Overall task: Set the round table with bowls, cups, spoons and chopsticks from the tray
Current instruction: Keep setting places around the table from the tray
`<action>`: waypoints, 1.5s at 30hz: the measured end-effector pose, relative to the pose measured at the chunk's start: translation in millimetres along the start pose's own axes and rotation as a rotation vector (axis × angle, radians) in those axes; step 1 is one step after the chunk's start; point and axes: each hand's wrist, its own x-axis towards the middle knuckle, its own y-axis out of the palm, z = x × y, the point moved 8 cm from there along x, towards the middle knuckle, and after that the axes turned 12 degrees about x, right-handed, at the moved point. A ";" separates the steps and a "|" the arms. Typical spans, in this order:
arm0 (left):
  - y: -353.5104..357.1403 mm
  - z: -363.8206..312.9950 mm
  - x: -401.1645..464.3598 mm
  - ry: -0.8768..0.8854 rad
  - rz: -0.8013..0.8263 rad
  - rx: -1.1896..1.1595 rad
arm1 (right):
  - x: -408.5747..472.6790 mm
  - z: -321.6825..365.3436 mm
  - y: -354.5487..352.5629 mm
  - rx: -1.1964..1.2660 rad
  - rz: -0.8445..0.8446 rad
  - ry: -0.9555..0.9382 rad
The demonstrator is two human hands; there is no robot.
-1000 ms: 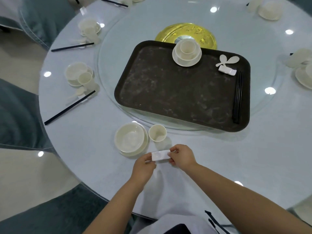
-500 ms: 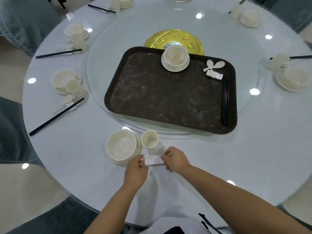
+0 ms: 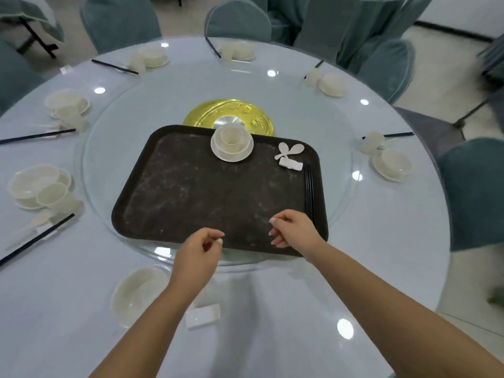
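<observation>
1. Both hands hang over the near edge of the tray (image 3: 152, 203), and neither has hold of anything. The left hand (image 3: 197, 256) has its fingers loosely curled, with thumb and forefinger close together but nothing between them. The right hand (image 3: 293, 230) is slack too, its fingers drooping toward the tray floor.

2. What this place lacks, as I judge it, is spoon and chopsticks. The bowl (image 3: 136, 291) and the white rest (image 3: 202, 315) already sit on the surface at the near rim, beside the left forearm.

3. The chopsticks (image 3: 309, 186) lie along the tray's right wall, long axis running away from the person, near ends just beyond the right hand. That hand is plainly the nearer; the left would have to cross the whole tray.

4. The spoons (image 3: 289, 151) lie farther off in the far right corner, touching a second rest (image 3: 291, 165). A stacked bowl and cup (image 3: 231, 143) stands at the far edge, well apart from both hands.

5. So the likely pick is a short reach forward and rightward by the right grip, closing across the sticks near their near ends.
</observation>
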 end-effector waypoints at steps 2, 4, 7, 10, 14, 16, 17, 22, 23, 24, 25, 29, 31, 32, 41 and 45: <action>4.2 -18.8 18.6 0.025 0.004 0.008 | 14.7 12.8 -19.6 -0.007 -0.054 -0.013; 13.5 -31.9 35.4 0.031 0.031 0.037 | 30.0 20.0 -36.3 0.026 -0.111 0.001; 36.8 -41.5 59.4 0.042 0.138 0.146 | 54.3 23.0 -55.6 0.071 -0.180 0.044; 58.0 -37.5 82.8 0.029 0.237 0.317 | 79.0 21.6 -67.9 0.081 -0.228 0.089; 76.0 -17.4 106.1 -0.052 0.345 0.451 | 114.1 20.7 -74.1 0.099 -0.259 0.133; 80.9 -9.1 111.8 -0.059 0.356 0.506 | 131.4 21.8 -69.9 0.122 -0.256 0.160; 82.2 -6.0 113.2 -0.057 0.350 0.521 | 139.9 21.6 -66.0 0.148 -0.250 0.184; 86.2 3.8 113.4 -0.054 0.310 0.506 | 178.3 16.6 -46.9 0.322 -0.263 0.311; 87.0 5.7 112.5 -0.058 0.305 0.488 | 183.5 14.6 -44.1 0.363 -0.269 0.333; 87.1 6.4 111.7 -0.060 0.298 0.470 | 188.1 13.1 -42.6 0.405 -0.273 0.351; 87.3 7.9 111.6 -0.064 0.294 0.457 | 192.7 10.9 -40.1 0.445 -0.273 0.369; 88.4 7.1 114.3 -0.061 0.267 0.466 | 206.8 6.8 -38.6 0.536 -0.277 0.403; 89.2 6.9 114.9 -0.060 0.253 0.480 | 210.4 6.6 -38.8 0.544 -0.281 0.399; 89.9 7.8 115.5 -0.061 0.247 0.481 | 211.9 5.9 -38.4 0.545 -0.283 0.395; 90.9 10.1 112.0 -0.073 0.231 0.467 | 186.6 8.1 -20.0 0.485 -0.182 0.264; 90.8 10.0 105.1 -0.088 0.258 0.454 | 160.2 -0.2 -0.2 0.421 -0.088 0.219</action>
